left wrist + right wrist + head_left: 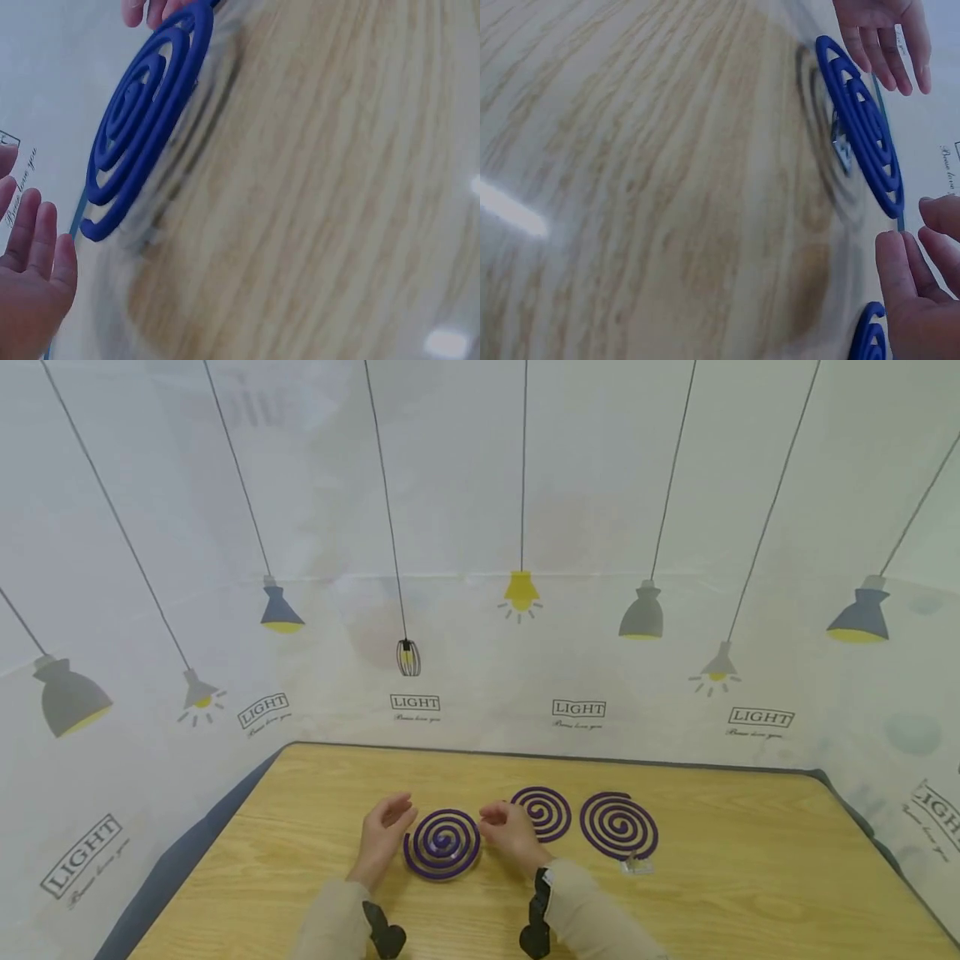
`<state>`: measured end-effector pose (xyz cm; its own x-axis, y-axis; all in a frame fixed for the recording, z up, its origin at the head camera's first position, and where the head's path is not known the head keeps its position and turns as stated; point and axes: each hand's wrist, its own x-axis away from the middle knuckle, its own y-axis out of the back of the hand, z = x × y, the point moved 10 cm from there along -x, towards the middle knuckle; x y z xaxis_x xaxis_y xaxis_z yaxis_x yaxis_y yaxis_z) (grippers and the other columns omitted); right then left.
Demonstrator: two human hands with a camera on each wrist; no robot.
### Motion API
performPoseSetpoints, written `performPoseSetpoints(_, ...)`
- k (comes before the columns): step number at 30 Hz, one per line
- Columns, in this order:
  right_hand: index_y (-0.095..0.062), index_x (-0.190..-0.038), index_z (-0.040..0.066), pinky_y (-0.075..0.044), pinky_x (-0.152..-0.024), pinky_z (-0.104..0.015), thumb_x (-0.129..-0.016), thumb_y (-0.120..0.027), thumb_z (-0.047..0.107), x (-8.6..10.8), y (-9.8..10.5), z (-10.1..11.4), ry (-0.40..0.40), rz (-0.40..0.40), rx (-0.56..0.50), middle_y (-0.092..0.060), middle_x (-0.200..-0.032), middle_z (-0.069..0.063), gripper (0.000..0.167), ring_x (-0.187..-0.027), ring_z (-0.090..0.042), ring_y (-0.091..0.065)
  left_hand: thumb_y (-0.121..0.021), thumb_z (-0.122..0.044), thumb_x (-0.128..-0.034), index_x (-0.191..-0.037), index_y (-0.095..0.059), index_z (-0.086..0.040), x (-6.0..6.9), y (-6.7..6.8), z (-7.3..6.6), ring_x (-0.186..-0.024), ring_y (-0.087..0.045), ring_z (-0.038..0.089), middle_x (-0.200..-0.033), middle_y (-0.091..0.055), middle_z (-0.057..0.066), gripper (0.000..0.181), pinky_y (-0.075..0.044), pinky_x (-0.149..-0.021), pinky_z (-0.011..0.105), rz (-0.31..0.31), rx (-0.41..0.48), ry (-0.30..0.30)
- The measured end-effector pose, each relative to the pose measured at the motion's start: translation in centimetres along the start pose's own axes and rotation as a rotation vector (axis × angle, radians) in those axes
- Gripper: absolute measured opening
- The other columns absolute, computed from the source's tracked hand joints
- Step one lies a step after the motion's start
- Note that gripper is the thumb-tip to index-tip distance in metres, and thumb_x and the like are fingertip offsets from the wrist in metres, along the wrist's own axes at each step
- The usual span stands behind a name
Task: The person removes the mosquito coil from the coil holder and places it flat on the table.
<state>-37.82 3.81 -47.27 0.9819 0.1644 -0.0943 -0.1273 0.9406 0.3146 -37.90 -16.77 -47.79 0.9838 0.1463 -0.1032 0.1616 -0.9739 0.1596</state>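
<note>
A purple mosquito coil [442, 878] sits raised above the table between the two hands; it looks blue in the wrist views. Under it, the right wrist view shows a small metal stand [841, 142]. My left hand [385, 835] is off the coil's left side, fingers loosely bent, holding nothing. On the other side, my right hand [513, 835] has its fingertips close by the coil's right edge, with a small gap in the right wrist view. Thumb and fingers there stand apart with nothing between them.
Two more mosquito coils lie to the right: one coil [564, 816] just beyond the right hand, another coil [652, 839] farther right. A small metal piece [637, 865] lies at that one's near edge. Behind the wooden table [750, 877] hangs a lamp-printed sheet [465, 510].
</note>
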Motion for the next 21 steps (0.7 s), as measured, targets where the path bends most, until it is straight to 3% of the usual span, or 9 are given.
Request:
performPoseSetpoints(7, -0.058, -0.095, -0.012, -0.049, -0.064, -0.027, -0.076, -0.063, -0.001, 0.1, -0.5, -0.9, 0.007, -0.031, 0.019, -0.06, -0.081, -0.012, 0.023, -0.075, -0.022, -0.058, -0.058, -0.008, -0.0841, -0.114, -0.051, 0.007, 0.1, 0.2, 1.7, -0.1, -0.052, 0.031, -0.108, -0.055, 0.021, 0.034, -0.046, -0.082, 0.034, 0.028, -0.049, 0.055)
performPoseSetpoints(14, -0.059, -0.095, -0.009, -0.049, -0.063, -0.026, -0.077, -0.066, 0.006, 0.3, -0.7, -1.6, -0.037, -0.048, 0.043, -0.061, -0.083, -0.011, 0.024, -0.077, -0.022, -0.058, -0.059, -0.007, -0.0832, -0.113, -0.052, 0.009, 0.2, -0.1, 2.4, -0.095, -0.054, 0.028, -0.101, -0.059, 0.018, 0.035, -0.045, -0.083, 0.034, 0.09, -0.07, 0.069)
performPoseSetpoints(21, -0.061, -0.096, -0.007, -0.049, -0.062, -0.025, -0.077, -0.067, 0.008, 0.4, -1.1, -2.3, -0.073, -0.016, 0.01, -0.062, -0.083, -0.009, 0.025, -0.075, -0.017, -0.057, -0.062, -0.007, -0.0807, -0.114, -0.05, 0.01, 0.4, -0.6, 2.9, -0.096, -0.056, 0.028, -0.103, -0.059, 0.02, 0.039, -0.045, -0.085, 0.035, 0.147, -0.073, 0.092)
